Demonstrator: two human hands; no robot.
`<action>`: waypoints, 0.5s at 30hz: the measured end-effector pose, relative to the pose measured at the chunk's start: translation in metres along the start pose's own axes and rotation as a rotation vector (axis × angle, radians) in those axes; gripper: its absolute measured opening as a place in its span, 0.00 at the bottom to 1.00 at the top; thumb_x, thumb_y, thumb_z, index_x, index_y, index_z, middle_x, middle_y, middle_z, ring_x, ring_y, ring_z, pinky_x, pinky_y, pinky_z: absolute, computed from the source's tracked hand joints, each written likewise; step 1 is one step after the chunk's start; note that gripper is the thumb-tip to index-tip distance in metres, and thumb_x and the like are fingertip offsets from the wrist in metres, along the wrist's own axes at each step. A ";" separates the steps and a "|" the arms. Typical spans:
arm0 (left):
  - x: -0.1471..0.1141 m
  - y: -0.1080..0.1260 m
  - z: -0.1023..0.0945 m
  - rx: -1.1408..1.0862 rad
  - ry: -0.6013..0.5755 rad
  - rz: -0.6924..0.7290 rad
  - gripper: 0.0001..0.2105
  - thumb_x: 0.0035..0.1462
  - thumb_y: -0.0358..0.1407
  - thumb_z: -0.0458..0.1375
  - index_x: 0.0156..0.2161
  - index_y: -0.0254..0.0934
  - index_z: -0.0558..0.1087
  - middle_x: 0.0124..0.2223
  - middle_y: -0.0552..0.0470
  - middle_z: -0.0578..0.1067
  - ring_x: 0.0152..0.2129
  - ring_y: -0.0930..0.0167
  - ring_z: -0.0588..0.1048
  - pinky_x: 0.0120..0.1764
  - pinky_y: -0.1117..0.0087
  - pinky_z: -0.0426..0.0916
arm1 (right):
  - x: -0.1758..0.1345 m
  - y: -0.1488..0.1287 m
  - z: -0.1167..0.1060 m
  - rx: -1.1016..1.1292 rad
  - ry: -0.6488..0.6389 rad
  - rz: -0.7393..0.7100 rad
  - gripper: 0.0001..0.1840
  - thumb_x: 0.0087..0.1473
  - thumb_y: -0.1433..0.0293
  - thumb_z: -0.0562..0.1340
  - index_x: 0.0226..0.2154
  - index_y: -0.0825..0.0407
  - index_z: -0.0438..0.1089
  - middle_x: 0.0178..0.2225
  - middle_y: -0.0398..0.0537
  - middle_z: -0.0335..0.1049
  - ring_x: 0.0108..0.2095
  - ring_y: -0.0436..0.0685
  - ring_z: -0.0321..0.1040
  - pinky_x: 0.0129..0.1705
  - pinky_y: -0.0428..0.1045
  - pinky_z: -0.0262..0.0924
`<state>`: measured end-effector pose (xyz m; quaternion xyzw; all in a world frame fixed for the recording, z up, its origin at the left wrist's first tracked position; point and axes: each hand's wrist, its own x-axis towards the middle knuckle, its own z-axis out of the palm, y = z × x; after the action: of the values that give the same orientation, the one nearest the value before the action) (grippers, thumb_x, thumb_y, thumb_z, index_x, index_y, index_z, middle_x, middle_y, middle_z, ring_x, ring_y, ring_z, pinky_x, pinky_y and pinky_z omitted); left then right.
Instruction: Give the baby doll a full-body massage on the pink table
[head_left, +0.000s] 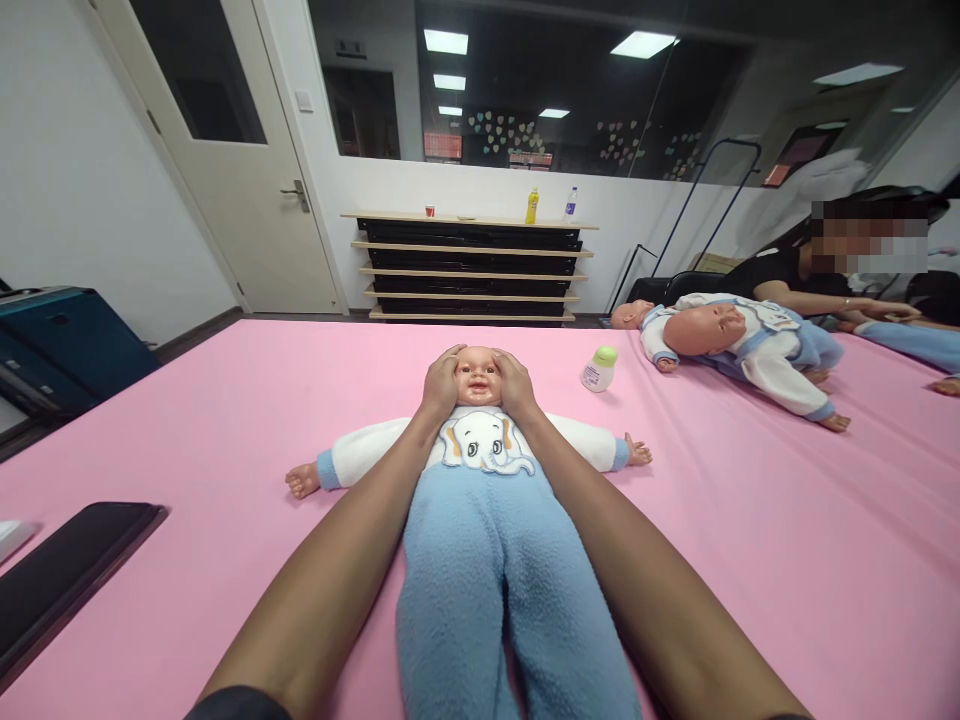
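A baby doll point(484, 500) lies face up on the pink table cover point(247, 400), feet toward me and arms spread wide. It wears blue fleece trousers and a white top with an elephant on the chest. My left hand point(442, 382) is cupped against one side of the doll's head, and my right hand point(514, 384) against the other side. Both palms touch the head, leaving the face showing between them. The fingertips curl around toward the top of the head and are partly hidden. My forearms run along both sides of the doll's body.
A white bottle with a green cap point(599, 370) stands right of the doll. Further right lie other dolls point(750, 340), with a seated person point(787, 275) behind them. A black phone-like slab point(71, 570) lies at left. Stacked boards point(472, 270) stand against the back wall.
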<state>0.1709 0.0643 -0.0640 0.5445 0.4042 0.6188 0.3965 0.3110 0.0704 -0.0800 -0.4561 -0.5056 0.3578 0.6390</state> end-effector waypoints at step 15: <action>0.003 -0.013 -0.002 -0.017 -0.025 0.002 0.21 0.52 0.42 0.59 0.50 0.35 0.75 0.53 0.46 0.75 0.52 0.62 0.71 0.58 0.61 0.62 | -0.003 -0.001 -0.001 0.015 -0.029 0.029 0.25 0.49 0.54 0.63 0.47 0.51 0.72 0.49 0.47 0.73 0.51 0.59 0.67 0.56 0.54 0.59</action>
<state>0.1695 0.0716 -0.0747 0.5492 0.3935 0.6158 0.4054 0.3116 0.0669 -0.0804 -0.4536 -0.5055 0.3775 0.6295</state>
